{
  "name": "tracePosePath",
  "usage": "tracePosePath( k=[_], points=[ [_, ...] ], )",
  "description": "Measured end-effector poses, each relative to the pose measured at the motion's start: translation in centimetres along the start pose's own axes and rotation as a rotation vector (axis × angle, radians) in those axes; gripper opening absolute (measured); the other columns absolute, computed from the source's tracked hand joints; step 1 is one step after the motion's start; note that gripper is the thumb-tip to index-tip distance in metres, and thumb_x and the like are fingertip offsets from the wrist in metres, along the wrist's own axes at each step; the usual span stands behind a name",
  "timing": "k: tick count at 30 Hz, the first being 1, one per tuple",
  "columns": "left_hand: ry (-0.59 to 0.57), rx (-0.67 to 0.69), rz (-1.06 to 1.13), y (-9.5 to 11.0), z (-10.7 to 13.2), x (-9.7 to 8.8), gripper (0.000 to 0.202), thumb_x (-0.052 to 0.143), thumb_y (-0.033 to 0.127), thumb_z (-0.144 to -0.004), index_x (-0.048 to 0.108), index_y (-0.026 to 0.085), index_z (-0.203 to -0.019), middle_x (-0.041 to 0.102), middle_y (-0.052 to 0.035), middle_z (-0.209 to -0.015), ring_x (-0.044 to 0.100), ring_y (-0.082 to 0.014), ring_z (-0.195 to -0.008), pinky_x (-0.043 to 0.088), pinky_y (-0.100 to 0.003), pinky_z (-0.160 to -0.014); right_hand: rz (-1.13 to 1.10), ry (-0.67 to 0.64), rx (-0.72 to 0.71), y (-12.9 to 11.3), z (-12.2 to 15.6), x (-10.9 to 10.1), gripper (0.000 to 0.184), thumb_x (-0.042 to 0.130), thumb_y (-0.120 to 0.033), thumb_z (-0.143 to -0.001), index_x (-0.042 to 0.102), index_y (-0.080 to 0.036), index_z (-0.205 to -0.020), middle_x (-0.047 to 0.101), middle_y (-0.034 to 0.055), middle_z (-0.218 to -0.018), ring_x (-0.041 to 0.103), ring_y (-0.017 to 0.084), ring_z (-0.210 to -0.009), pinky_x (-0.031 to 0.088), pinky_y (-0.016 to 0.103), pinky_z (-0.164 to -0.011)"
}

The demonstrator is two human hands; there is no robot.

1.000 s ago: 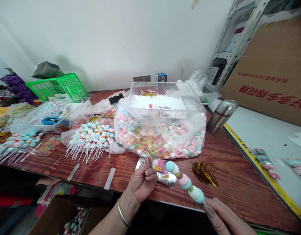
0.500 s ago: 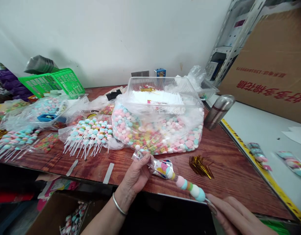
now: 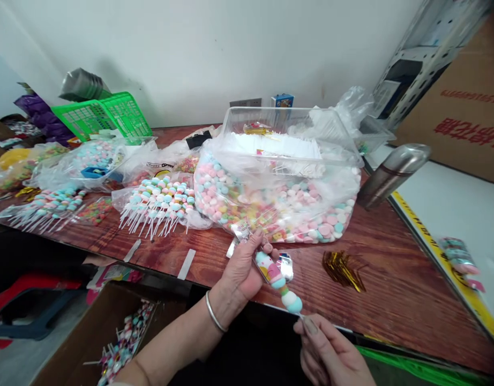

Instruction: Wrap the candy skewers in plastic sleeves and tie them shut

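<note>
My left hand (image 3: 244, 271), with a bangle on its wrist, grips a small printed clear bag (image 3: 268, 269) between thumb and fingers. A marshmallow skewer (image 3: 290, 300) in blue, white, pink and green is partly inside the bag, its lower sweets outside. My right hand (image 3: 325, 343) is closed in a pinch on the white stick just below the lowest blue marshmallow. Behind my left hand, more shiny packaging (image 3: 286, 266) lies on the table. Gold twist ties (image 3: 343, 271) lie to the right of it.
A large bag of marshmallows (image 3: 327, 220) carries a clear bin (image 3: 355, 155) of white sticks. Finished skewers (image 3: 162, 198) lie left, near a green basket (image 3: 130, 115). A steel flask (image 3: 395, 174) stands right. Below the table edge is a carton (image 3: 82, 327) holding wrapped skewers.
My right hand has moved left and toward my left hand, pushing the marshmallow skewer deeper into the bag. The whole view has shifted slightly.
</note>
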State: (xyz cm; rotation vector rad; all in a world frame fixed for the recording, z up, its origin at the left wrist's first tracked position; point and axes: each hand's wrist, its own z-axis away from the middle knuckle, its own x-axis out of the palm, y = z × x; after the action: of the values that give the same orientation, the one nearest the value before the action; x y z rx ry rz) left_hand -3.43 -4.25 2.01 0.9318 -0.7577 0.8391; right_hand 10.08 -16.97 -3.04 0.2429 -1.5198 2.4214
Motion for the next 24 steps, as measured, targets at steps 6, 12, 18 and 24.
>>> tracePosePath(
  k=[6,12,18,24],
  points=[
    [0.065,0.025,-0.049,-0.2,-0.3,-0.3,0.023,0.077,0.015,-0.072,0.054,0.013,-0.074,0.052,0.0054,-0.061,0.05,-0.0049,-0.052,0.051,-0.021,-0.058,0.527,0.141,-0.485,-1.6,-0.4,0.8,0.018,0.064,-0.039,-0.083,0.065,-0.02,-0.08,0.06,0.0003,-0.069,0.055,0.013,-0.062,0.044,0.022,-0.059],
    [0.067,0.001,-0.055,-0.6,-0.2,-0.2,0.025,0.079,0.019,-0.07,0.055,0.013,-0.073,0.052,0.0045,-0.061,0.049,-0.0051,-0.05,0.05,-0.021,-0.054,0.739,0.28,-0.682,-1.4,-0.9,1.7,0.017,0.057,-0.034,-0.088,0.065,-0.022,-0.08,0.061,-0.0012,-0.066,0.056,0.013,-0.059,0.043,0.023,-0.061],
    [-0.048,-0.066,-0.073,-1.8,0.0,-1.0,0.028,0.08,0.024,-0.07,0.054,0.014,-0.074,0.048,0.0057,-0.059,0.048,-0.0049,-0.051,0.047,-0.019,-0.053,0.662,0.128,-0.497,-1.9,-2.8,3.0,0.029,0.05,-0.042,-0.091,0.061,-0.019,-0.078,0.062,-0.0015,-0.064,0.056,0.014,-0.06,0.043,0.022,-0.057],
    [0.025,0.016,-0.054,-0.9,-0.5,-1.1,0.026,0.079,0.02,-0.071,0.054,0.014,-0.078,0.052,0.0054,-0.064,0.046,-0.0029,-0.05,0.048,-0.019,-0.055,0.696,0.104,-0.535,-1.5,-2.5,2.6,0.024,0.05,-0.038,-0.092,0.063,-0.019,-0.092,0.068,0.001,-0.078,0.063,0.014,-0.066,0.046,0.022,-0.061]
  ],
)
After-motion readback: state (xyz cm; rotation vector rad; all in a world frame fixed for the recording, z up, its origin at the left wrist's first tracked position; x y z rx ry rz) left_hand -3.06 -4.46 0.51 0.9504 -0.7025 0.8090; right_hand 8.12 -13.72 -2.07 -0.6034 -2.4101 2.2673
